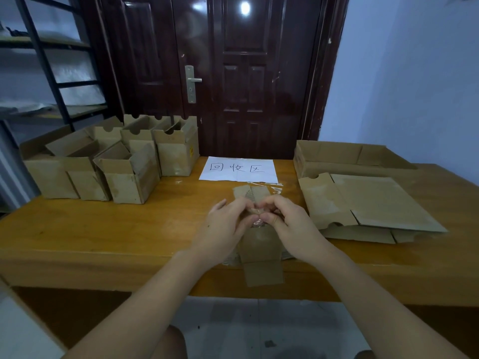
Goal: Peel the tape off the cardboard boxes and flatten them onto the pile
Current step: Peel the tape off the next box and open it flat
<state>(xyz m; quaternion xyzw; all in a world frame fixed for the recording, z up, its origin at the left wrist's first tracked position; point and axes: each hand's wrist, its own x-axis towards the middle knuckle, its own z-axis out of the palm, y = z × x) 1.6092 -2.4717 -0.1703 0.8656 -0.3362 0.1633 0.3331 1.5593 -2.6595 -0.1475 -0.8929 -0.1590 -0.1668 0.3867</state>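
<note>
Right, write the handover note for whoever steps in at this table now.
Left hand and right hand: both pinch a wad of clear tape over the flattened box at the table's near edge.
Done: flattened pile on the right, before an open carton.
Left: drop the tape, move this box to the pile, then strip the standing boxes on the left.

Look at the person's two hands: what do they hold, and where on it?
Both hands, left and right, pinch a small wad of clear tape between their fingertips, above the flattened box on the table.
</note>
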